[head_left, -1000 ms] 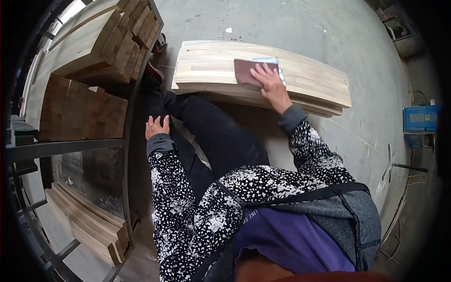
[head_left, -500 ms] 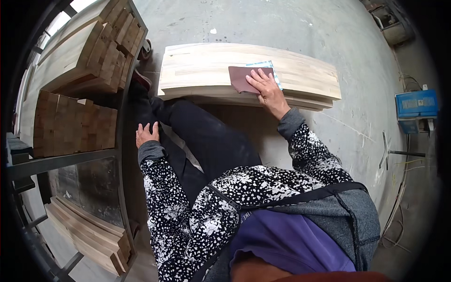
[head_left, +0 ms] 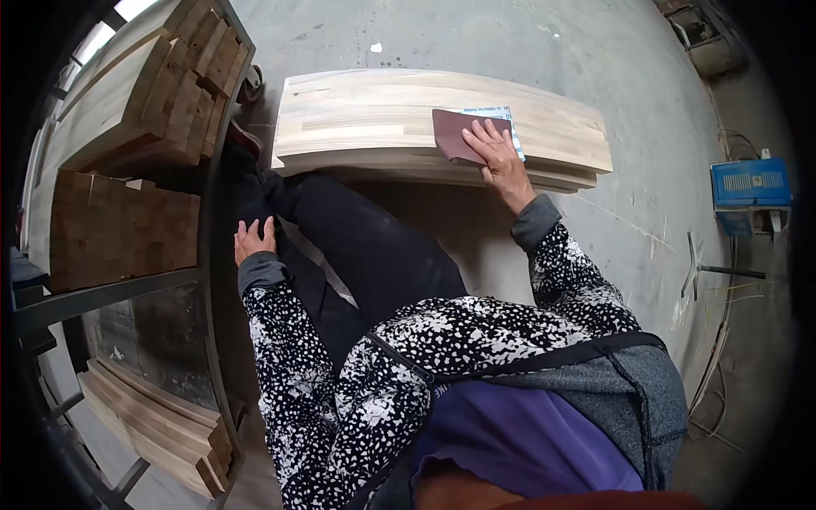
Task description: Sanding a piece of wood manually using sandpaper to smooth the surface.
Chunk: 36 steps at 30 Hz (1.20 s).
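Observation:
A folded sheet of sandpaper (head_left: 453, 136), dark reddish-brown with a white and blue printed backing, lies on the top board (head_left: 365, 110) of a low stack of pale wooden boards. My right hand (head_left: 503, 161) holds the sandpaper down against the wood, its fingers stretched over the sheet near the board's close edge. My left hand (head_left: 252, 242) holds nothing. It rests by my left leg with its fingers apart, beside the metal rack.
At the left, a dark metal rack (head_left: 204, 297) carries thick stacked wood blocks (head_left: 127, 225) and curved planks (head_left: 153, 425). A blue machine box (head_left: 751, 184) stands on the right, with cables (head_left: 722, 365) along the floor. A thin metal stand (head_left: 695, 267) is closer in.
My right hand has slid the sandpaper a little to the right along the board. The view has shifted slightly, and my left hand stays by my leg.

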Each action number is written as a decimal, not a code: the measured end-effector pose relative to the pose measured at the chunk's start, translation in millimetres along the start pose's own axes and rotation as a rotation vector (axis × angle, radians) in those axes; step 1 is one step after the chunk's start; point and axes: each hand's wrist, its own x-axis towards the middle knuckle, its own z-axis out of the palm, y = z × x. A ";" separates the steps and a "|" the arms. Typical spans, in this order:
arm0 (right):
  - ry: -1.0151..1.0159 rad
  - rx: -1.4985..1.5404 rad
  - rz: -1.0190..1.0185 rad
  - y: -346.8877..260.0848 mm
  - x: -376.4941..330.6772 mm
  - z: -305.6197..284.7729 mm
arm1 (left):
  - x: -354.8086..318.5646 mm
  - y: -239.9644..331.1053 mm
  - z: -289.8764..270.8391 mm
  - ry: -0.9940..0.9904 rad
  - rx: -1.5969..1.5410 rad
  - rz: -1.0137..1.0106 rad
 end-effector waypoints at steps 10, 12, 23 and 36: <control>0.151 -0.156 0.343 101.1 66.4 3.4 | 1.8 7.2 10.0 -0.018 -0.012 0.005; 0.128 -0.149 0.240 73.6 39.2 10.2 | 1.7 4.9 11.2 -0.024 -0.009 -0.012; 0.203 -0.194 0.370 139.2 21.8 -27.4 | 3.6 6.2 11.3 -0.009 -0.005 0.026; 0.069 -0.065 0.125 74.7 10.3 -18.9 | 10.7 -9.8 15.2 0.015 0.020 0.031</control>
